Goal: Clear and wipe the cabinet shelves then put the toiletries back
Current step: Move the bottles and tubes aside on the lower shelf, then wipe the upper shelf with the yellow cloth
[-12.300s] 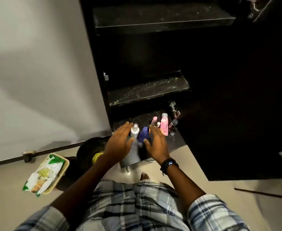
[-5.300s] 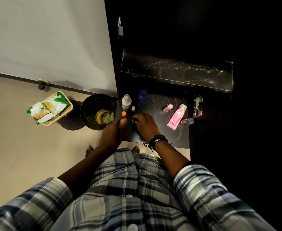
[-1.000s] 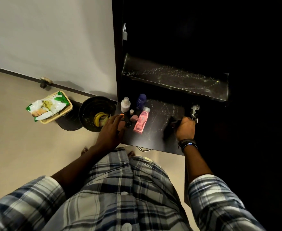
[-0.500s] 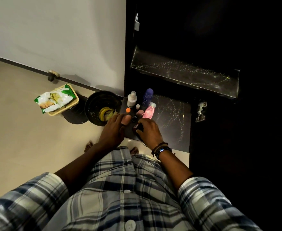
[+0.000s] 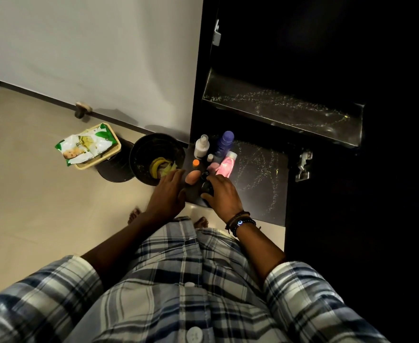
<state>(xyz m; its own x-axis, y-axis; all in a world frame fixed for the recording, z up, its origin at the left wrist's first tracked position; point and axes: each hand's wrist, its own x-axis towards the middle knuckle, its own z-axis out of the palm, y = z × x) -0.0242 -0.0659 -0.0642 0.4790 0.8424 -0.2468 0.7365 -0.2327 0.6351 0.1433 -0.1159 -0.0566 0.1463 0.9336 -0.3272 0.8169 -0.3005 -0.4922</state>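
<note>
Head camera view, looking down over a person in a checked shirt who leans toward an open dark cabinet. At far left, on a pale tiled floor beside a white wall, a cream basket (image 5: 115, 147) holds a green-and-white wipes packet (image 5: 86, 144). Just right of it stands a black bin (image 5: 141, 154) with a banana peel inside.

The left hand (image 5: 167, 194) rests at the shelf's left front edge, fingers spread and holding nothing, touching a peach-coloured rounded item (image 5: 193, 177). The right hand (image 5: 222, 194) sits just beside it, fingers curled over a small dark object (image 5: 206, 188); whether it truly grips it I cannot tell. A beaded bracelet circles that wrist.

The toiletries are bunched at the left end of the bottom shelf (image 5: 260, 184): a white pump bottle (image 5: 201, 146), a purple bottle (image 5: 224, 142), a pink bottle (image 5: 226, 165) lying flat, and an orange-capped item (image 5: 195, 162). The rest of that shelf is bare but speckled with pale streaks. The upper shelf (image 5: 282, 115) is empty and streaked too. A metal hinge (image 5: 303, 164) shows at right, beyond which the cabinet is too dark to read.

It seems the upper shelf is cleared, while wiping looks unfinished and restocking remains.
</note>
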